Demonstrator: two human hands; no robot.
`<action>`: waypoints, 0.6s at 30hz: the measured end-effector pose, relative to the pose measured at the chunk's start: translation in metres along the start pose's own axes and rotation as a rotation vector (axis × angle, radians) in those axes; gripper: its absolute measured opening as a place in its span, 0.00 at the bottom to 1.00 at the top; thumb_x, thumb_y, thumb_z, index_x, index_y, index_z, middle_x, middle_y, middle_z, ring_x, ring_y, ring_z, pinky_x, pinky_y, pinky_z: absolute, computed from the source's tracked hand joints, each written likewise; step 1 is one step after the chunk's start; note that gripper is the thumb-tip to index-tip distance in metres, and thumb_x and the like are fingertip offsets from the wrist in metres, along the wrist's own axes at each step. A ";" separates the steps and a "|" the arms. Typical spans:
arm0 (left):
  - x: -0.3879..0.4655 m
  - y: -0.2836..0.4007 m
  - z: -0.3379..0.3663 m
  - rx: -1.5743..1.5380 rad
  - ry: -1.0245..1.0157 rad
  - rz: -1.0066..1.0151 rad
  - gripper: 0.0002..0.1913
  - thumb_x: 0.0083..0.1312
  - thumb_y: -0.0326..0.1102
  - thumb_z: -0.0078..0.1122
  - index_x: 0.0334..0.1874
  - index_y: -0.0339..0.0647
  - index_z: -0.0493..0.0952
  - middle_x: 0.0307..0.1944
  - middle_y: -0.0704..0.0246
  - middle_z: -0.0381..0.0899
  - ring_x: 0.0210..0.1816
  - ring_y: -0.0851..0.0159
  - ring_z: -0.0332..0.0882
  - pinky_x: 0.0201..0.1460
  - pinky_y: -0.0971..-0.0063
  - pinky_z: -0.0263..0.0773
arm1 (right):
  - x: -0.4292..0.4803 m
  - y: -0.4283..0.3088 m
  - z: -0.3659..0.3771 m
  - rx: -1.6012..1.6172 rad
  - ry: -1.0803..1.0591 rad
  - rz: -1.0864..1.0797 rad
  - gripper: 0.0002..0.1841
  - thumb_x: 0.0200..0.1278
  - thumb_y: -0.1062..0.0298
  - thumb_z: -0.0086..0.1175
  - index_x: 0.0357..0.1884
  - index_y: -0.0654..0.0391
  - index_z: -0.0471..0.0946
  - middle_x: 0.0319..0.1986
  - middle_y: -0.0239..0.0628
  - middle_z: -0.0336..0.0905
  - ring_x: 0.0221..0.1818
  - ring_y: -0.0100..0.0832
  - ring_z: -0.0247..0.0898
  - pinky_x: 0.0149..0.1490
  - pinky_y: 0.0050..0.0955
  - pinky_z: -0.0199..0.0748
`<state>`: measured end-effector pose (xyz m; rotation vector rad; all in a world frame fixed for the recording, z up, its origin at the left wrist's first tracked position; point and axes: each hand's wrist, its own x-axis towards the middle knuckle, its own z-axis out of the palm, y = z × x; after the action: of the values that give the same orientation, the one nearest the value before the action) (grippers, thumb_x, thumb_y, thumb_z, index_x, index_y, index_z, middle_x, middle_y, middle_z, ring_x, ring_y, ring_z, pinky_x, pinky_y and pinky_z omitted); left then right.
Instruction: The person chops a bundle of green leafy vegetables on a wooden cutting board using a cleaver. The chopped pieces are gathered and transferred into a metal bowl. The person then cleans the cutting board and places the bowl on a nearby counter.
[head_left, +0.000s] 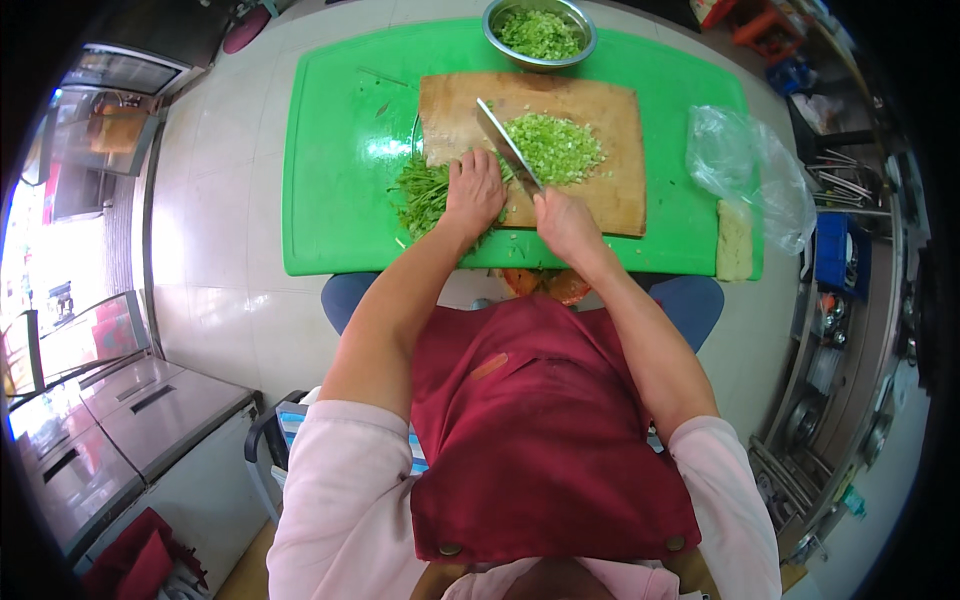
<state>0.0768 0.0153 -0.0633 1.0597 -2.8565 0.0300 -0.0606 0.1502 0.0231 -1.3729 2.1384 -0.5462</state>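
Observation:
My left hand (477, 190) presses down on a bunch of leafy green stalks (424, 193) at the left edge of a wooden cutting board (621, 161). In my right hand (568, 226) is the handle of a cleaver (508, 146), its blade pointing up and left between my left hand and a pile of finely chopped green stalks (555, 148). Part of the bunch is hidden under my left hand. Beyond the board stands a metal bowl (491, 46) of chopped greens.
The board lies on a green table (337, 165). At its right are a clear plastic bag (720, 142) and a folded, pale yellow-green cloth (734, 241). An orange-red container (566, 287) is partly visible below the table's near edge. Metal shelving (862, 300) stands at the right.

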 end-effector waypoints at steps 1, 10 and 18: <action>-0.001 0.000 0.002 -0.010 0.003 -0.008 0.27 0.67 0.45 0.61 0.62 0.33 0.75 0.58 0.56 0.75 0.60 0.53 0.72 0.60 0.55 0.69 | -0.002 -0.001 0.000 -0.009 0.000 -0.005 0.17 0.79 0.61 0.48 0.40 0.67 0.79 0.32 0.69 0.82 0.39 0.69 0.81 0.47 0.63 0.78; 0.001 0.002 0.003 -0.072 0.052 -0.003 0.26 0.64 0.45 0.62 0.58 0.34 0.75 0.52 0.57 0.74 0.57 0.51 0.72 0.59 0.55 0.70 | 0.026 0.011 -0.001 0.013 -0.120 -0.042 0.18 0.78 0.62 0.49 0.41 0.68 0.82 0.34 0.69 0.83 0.42 0.69 0.82 0.50 0.62 0.79; 0.004 0.002 0.003 -0.033 0.032 0.031 0.19 0.68 0.38 0.54 0.57 0.34 0.76 0.51 0.57 0.75 0.55 0.52 0.74 0.58 0.55 0.70 | 0.025 0.013 0.021 0.085 -0.043 0.087 0.17 0.77 0.61 0.49 0.44 0.68 0.79 0.35 0.68 0.84 0.43 0.69 0.82 0.51 0.63 0.78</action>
<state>0.0725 0.0137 -0.0656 0.9997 -2.8346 0.0022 -0.0651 0.1319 -0.0059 -1.2287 2.1052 -0.5622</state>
